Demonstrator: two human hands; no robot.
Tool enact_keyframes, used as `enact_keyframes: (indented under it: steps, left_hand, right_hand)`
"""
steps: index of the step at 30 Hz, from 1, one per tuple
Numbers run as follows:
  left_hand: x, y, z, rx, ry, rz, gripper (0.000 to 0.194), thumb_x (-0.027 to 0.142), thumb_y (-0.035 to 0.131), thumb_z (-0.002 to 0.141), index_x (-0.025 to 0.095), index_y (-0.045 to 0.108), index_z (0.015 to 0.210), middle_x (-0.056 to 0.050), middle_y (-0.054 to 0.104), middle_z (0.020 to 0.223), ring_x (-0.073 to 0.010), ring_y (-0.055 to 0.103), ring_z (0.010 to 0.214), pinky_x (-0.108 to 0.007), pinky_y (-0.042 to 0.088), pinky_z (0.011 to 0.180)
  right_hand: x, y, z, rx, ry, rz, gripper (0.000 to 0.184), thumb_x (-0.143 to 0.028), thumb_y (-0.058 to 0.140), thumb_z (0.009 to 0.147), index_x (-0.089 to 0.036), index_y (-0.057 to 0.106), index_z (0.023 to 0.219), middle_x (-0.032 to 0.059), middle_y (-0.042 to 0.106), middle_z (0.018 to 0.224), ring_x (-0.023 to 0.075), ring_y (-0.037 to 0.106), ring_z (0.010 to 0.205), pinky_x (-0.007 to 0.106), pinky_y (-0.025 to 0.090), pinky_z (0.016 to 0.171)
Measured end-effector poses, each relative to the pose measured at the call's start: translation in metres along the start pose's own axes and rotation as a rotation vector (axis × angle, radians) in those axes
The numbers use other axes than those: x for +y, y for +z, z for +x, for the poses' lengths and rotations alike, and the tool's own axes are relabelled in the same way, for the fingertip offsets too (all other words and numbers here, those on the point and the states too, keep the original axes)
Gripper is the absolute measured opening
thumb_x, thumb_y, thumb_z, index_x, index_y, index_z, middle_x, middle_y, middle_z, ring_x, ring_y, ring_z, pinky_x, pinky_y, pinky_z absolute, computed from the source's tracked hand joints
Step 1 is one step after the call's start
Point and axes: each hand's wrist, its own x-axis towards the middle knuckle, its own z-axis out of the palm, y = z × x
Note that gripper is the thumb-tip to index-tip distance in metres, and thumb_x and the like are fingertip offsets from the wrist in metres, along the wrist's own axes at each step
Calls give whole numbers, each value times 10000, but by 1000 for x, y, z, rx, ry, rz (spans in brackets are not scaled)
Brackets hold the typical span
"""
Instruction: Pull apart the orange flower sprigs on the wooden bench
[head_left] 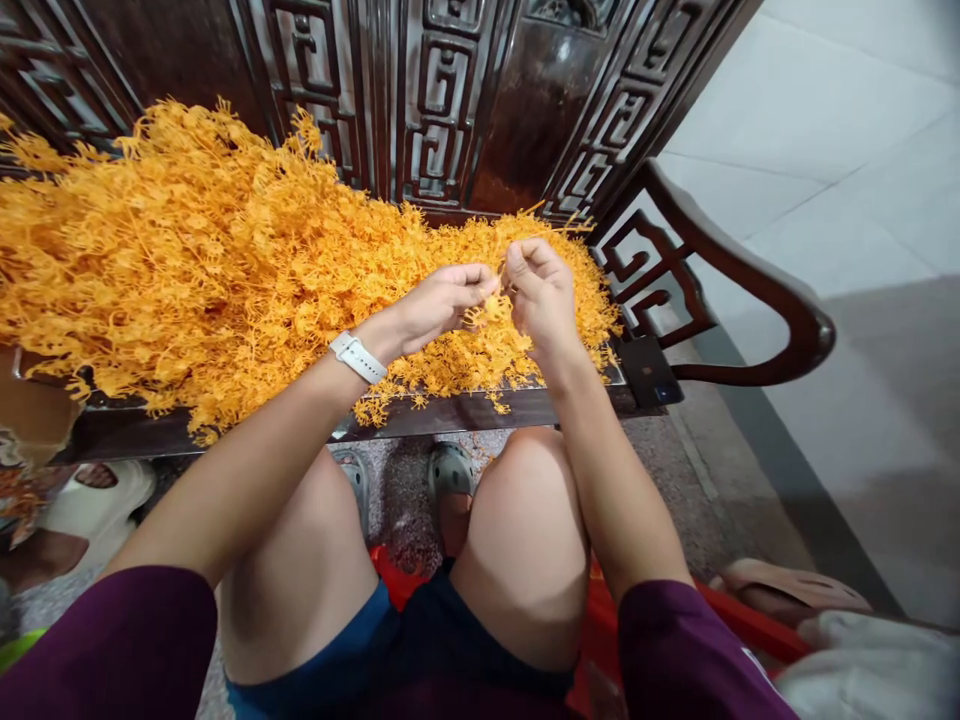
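A large heap of orange spidery plastic flower pieces [247, 270] covers the bench seat in front of me. Over its right part, my left hand [442, 305] pinches a small orange plastic flower piece [491, 312] between thumb and fingers. Close beside it, my right hand [544, 290] has thumb and index finger pressed together at the upper end of the same piece. What exactly lies between the right fingertips is too small to make out. A white watch [358, 357] is on my left wrist.
The dark carved bench back [517, 120] rises behind the heap, with a curved armrest [795, 310] at the right. A dark phone [651, 372] lies at the seat's right end. A cardboard piece [37, 415] is at the left edge. Another person's foot [45, 560] shows lower left.
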Motion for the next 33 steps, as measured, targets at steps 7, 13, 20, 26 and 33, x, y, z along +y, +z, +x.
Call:
enact_keyframes:
  steps: [7, 13, 20, 26, 33]
  left_hand:
    - [8, 2, -5, -6, 0, -291, 265, 174, 523, 974, 168, 589, 718, -41, 526, 738, -133, 513, 664, -307, 508, 736]
    - [3, 10, -4, -1, 4, -437, 340, 151, 433, 993, 173, 546, 673, -21, 456, 660, -129, 454, 596, -268, 484, 661]
    - [29, -11, -9, 48, 203, -693, 264, 234, 473, 1004, 202, 502, 744, 8, 462, 657, -133, 520, 611, -286, 516, 679]
    - [32, -36, -1, 297, 206, -433, 129, 231, 628, 972, 206, 570, 859, -18, 666, 791, -120, 620, 636, -257, 517, 630]
    - [19, -49, 7, 533, 235, -243, 215, 272, 759, 848, 206, 563, 789, 42, 541, 656, -101, 587, 559, -242, 487, 565]
  right_hand:
    - [-5, 1, -5, -189, 90, 183, 423, -615, 712, 943, -248, 552, 809, -42, 365, 649, 121, 369, 577, 287, 377, 570]
    - [-4, 1, -7, -281, 146, 397, 333, -484, 696, 958, -244, 545, 784, -39, 321, 657, 139, 315, 585, 302, 403, 574]
    - [-21, -14, -5, -115, 68, 574, 552, -489, 615, 1030, -234, 265, 687, -68, 133, 629, 143, 91, 586, 295, 319, 583]
    - [-19, -19, -16, -596, 174, 135, 219, -382, 854, 882, -223, 727, 962, -47, 511, 680, 104, 371, 599, 291, 280, 588]
    - [-15, -29, -9, -749, 108, 136, 372, -597, 783, 878, -237, 733, 961, -13, 607, 727, 126, 453, 619, 292, 375, 596]
